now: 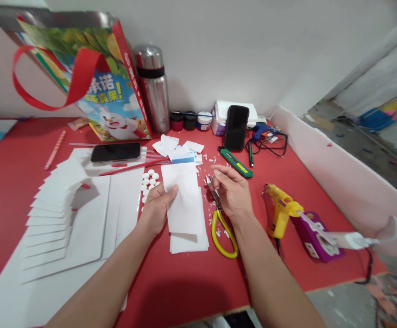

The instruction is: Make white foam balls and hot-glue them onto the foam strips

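Observation:
My left hand (160, 205) grips a white rectangular piece of paper (184, 205), its thumb lying on top. Beneath that sheet, more white paper (189, 243) lies on the red table. To the right, my right hand (231, 189) is raised with thumb and fingertips pinched together; whatever they hold, if anything, is too small to make out. Beside and partly under this hand lie scissors with yellow handles (214, 232), blades pointing away. Tiny white scraps (201, 175) are scattered round the blades. Small white discs (149, 177) sit left of the held paper.
A fanned row of white cards (49, 214) lies at left beside a phone (116, 152). Along the back stand a gift bag (116, 107), a steel flask (155, 91) and paint jars (190, 120). A green cutter (235, 163) and yellow glue gun (280, 209) lie at right.

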`<state>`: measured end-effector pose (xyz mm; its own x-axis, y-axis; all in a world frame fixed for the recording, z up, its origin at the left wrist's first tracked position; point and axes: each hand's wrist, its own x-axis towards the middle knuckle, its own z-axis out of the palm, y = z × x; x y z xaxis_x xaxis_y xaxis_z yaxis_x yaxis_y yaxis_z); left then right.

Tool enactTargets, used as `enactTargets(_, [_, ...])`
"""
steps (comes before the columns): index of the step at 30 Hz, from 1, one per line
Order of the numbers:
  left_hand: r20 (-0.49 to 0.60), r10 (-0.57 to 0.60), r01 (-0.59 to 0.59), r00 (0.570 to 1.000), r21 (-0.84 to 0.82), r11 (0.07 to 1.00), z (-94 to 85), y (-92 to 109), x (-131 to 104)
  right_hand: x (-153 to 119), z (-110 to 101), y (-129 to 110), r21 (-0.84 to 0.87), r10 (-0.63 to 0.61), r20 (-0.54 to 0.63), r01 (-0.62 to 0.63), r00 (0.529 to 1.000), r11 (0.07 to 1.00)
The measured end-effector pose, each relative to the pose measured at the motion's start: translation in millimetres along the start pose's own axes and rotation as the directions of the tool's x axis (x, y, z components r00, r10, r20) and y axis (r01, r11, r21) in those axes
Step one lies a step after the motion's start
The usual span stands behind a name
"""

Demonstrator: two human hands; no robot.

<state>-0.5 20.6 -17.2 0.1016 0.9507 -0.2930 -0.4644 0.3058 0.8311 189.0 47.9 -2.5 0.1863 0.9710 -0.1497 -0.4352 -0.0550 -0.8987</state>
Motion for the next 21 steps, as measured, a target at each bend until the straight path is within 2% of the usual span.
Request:
enactTargets(3, [0.000, -0.046, 0.046, 0.999, -0.022, 0.999, 3.6, 5.0, -2.0, 1.6, -4.3, 3.2, -0.006, -0.095, 0.034, 0.095, 0.995, 0.995])
enactTargets(5, [0.024, -0.109, 0.110, 0.994, -0.046, 0.993, 5.3, 8.7, -2.8, 0.8, -6.2, 2.5, -0.064, -0.191, 0.124, 0.200, 0.974, 0.978])
enactTargets(6, [0.041, -0.145, 0.147, 0.989, -0.058, 0.987, 5.9, 10.7, -3.0, -0.5, -6.4, 0.8, -0.121, -0.244, 0.200, 0.271, 0.949, 0.955])
enactTargets(8, [0.084, -0.203, 0.209, 0.975, -0.066, 0.976, 6.3, 14.4, -2.9, -4.7, -4.8, -4.7, -0.258, -0.327, 0.392, 0.444, 0.860, 0.858])
enactTargets(10, [0.148, -0.220, 0.230, 0.964, -0.059, 0.971, 5.2, 16.9, -2.1, -9.9, -0.7, -10.3, -0.359, -0.353, 0.561, 0.604, 0.749, 0.711])
enactTargets(12, [0.239, -0.214, 0.231, 0.947, -0.045, 0.972, 2.8, 17.5, -0.7, -14.4, 3.9, -12.8, -0.394, -0.369, 0.640, 0.701, 0.674, 0.595])
enactTargets(13, [0.294, -0.215, 0.235, 0.931, -0.036, 0.971, 1.4, 17.2, 0.0, -16.1, 5.5, -12.4, -0.390, -0.388, 0.644, 0.720, 0.659, 0.574])
enactTargets(14, [0.349, -0.222, 0.246, 0.910, -0.024, 0.969, 0.1, 16.6, 0.9, -17.3, 6.4, -11.0, -0.388, -0.401, 0.618, 0.706, 0.676, 0.592])
enactTargets(15, [0.398, -0.238, 0.262, 0.886, -0.008, 0.965, -0.7, 15.9, 1.8, -17.9, 6.3, -9.0, -0.390, -0.399, 0.560, 0.656, 0.726, 0.646])
enactTargets(17, [0.446, -0.261, 0.284, 0.856, 0.015, 0.959, -0.7, 14.7, 3.5, -17.4, 3.7, -4.5, -0.364, -0.325, 0.366, 0.455, 0.872, 0.813])
enactTargets(18, [0.437, -0.251, 0.276, 0.864, 0.008, 0.961, 0.2, 14.5, 4.3, -16.6, 1.7, -2.6, -0.326, -0.244, 0.268, 0.326, 0.932, 0.887])
enactTargets(19, [0.405, -0.226, 0.253, 0.886, -0.015, 0.967, 1.5, 14.5, 5.0, -15.5, -0.3, -1.3, -0.277, -0.156, 0.199, 0.208, 0.968, 0.938])
enactTargets(21, [0.297, -0.129, 0.161, 0.946, -0.087, 0.983, 4.3, 15.4, 5.9, -13.4, -3.2, -0.6, -0.205, -0.021, 0.167, 0.056, 0.986, 0.977])
